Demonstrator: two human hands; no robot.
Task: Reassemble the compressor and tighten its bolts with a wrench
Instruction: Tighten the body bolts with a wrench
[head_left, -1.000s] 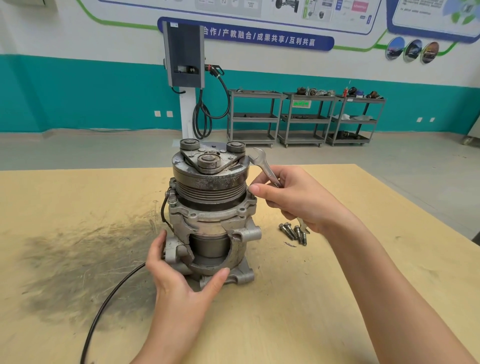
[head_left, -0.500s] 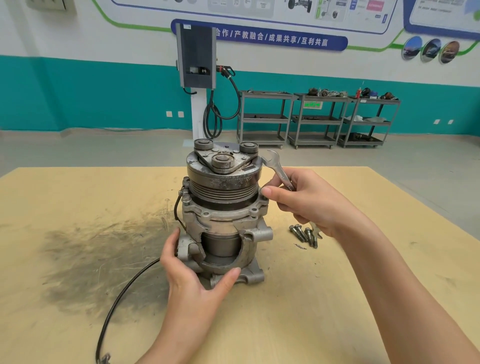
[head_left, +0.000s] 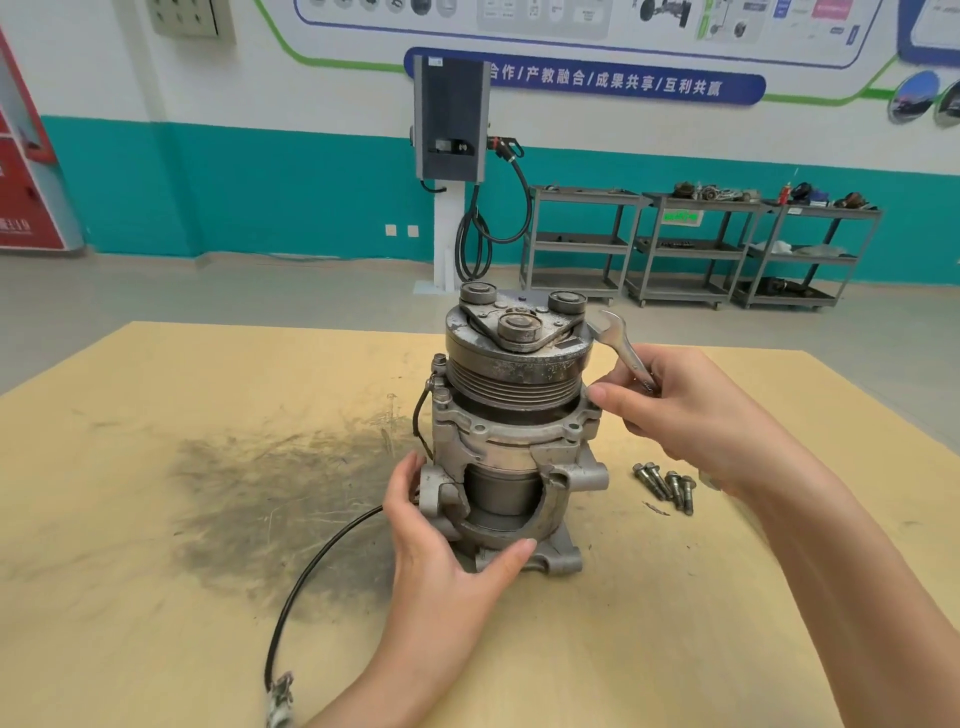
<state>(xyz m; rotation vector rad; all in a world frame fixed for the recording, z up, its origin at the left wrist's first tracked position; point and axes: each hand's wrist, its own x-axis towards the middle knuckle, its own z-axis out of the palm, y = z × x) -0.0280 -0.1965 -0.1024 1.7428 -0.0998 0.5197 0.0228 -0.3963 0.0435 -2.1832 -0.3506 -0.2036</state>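
The grey metal compressor (head_left: 511, 436) stands upright on the wooden table (head_left: 156, 597), its pulley and clutch plate on top and a cutaway opening in its front. My left hand (head_left: 447, 551) grips the lower housing, thumb across the front rim. My right hand (head_left: 691, 410) holds a silver open-end wrench (head_left: 621, 348) beside the pulley, the jaw pointing up. Its fingertips touch the upper flange at the compressor's right side. Several loose bolts (head_left: 667, 486) lie on the table to the right of the compressor.
A black cable (head_left: 322, 561) with a connector runs from the compressor toward the near table edge. A dark grease smear (head_left: 270, 488) covers the table to the left. Grey shelf carts (head_left: 691, 244) and a wall charger stand far behind.
The camera view has shifted, so the compressor sits further right and lower in frame. Both hands keep their hold on the compressor and the wrench.
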